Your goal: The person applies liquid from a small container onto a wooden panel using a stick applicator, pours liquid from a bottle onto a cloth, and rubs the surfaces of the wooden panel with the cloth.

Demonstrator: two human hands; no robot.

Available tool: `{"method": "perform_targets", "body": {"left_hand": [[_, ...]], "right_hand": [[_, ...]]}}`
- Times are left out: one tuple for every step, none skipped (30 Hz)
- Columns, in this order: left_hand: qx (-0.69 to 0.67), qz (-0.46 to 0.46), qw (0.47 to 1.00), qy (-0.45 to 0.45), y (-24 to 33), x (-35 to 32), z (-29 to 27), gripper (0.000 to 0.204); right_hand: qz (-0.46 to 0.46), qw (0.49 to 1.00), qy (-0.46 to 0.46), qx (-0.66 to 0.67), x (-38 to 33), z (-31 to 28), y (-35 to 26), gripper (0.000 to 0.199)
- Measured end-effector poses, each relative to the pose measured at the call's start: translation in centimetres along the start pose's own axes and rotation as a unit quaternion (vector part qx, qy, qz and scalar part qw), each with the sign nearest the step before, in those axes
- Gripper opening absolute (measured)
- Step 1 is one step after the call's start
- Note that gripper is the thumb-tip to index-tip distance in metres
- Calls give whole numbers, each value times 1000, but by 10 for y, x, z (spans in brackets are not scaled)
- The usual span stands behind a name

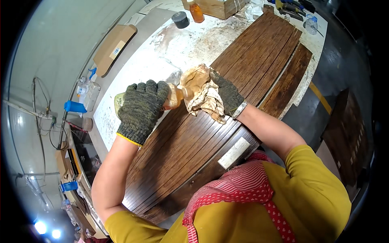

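Note:
My left hand (142, 106), in a dark knit glove with a yellow cuff, is wrapped round a bottle (174, 97) of amber-brown liquid. The bottle lies tipped on its side, its neck pointing right and touching a stained, crumpled cloth (206, 99). Closed on the cloth's right side is my right hand (228, 92), gloved the same way. Both hands are above a long dark-brown wooden panel (178, 141) with grooved planks, which runs from lower left to upper right. Whether liquid is flowing onto the cloth I cannot tell.
At the table's far side stand a dark round jar (180, 20), an orange bottle (196, 11) and a wooden box (221, 8). Several tools (291, 7) lie at the far right. A cardboard piece (114, 49) and blue-topped bottles (87, 93) are to the left.

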State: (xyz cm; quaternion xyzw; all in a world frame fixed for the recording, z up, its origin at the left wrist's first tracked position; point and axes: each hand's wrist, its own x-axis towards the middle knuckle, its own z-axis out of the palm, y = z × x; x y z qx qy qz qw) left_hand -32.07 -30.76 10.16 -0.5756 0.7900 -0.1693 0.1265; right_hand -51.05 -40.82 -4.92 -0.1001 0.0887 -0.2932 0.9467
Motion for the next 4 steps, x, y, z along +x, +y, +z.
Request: {"method": "perform_targets", "body": {"left_hand": [[-10,0,1000,11,5,0,0,50],[-10,-3,1000,5,5,1,1,50],[-7,-11,1000,-7,4,4,2,53],[-12,-20,1000,-17,1,9,4,55]], "right_hand": [[-10,1000,13,-22,1,1,0,51],[-7,1000,-19,-20,1,0,0,51],[-6,999,-24,-20,0,0,1,52],[-7,999,-29,-19,0,1,1,53]]}}
